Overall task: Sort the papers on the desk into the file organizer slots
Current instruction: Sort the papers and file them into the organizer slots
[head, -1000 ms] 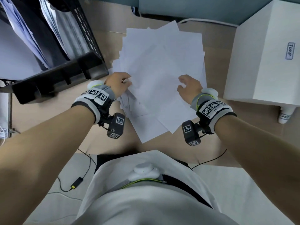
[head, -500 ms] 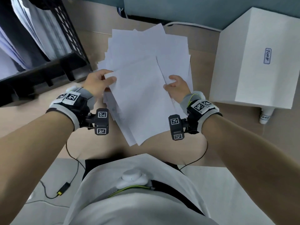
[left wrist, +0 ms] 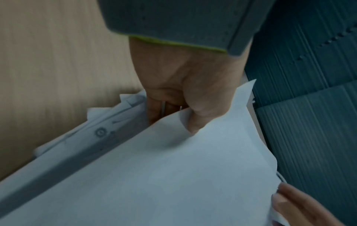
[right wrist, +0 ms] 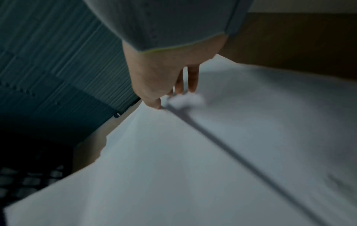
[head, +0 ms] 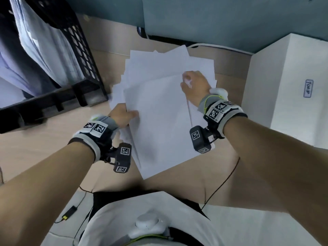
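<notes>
A loose pile of white papers (head: 170, 68) lies fanned on the wooden desk (head: 44, 148). The top sheet (head: 159, 125) is lifted a little off the pile. My left hand (head: 124, 115) pinches its left edge, thumb on top (left wrist: 195, 122) and fingers underneath. My right hand (head: 193, 86) pinches the far right corner of the sheet (right wrist: 173, 137) between thumb and fingers (right wrist: 191, 81). The black mesh file organizer (head: 74, 50) stands at the left, with several papers upright in its slots.
A white box (head: 287, 89) with a small label stands on the desk to the right. A teal partition wall (head: 213, 20) runs behind the desk. A thin black cable (head: 223, 183) hangs off the front edge near my body.
My right hand has slid from the sheet's right edge up to its far corner. My left hand has shifted nearer along the left edge. The top sheet has risen off the pile.
</notes>
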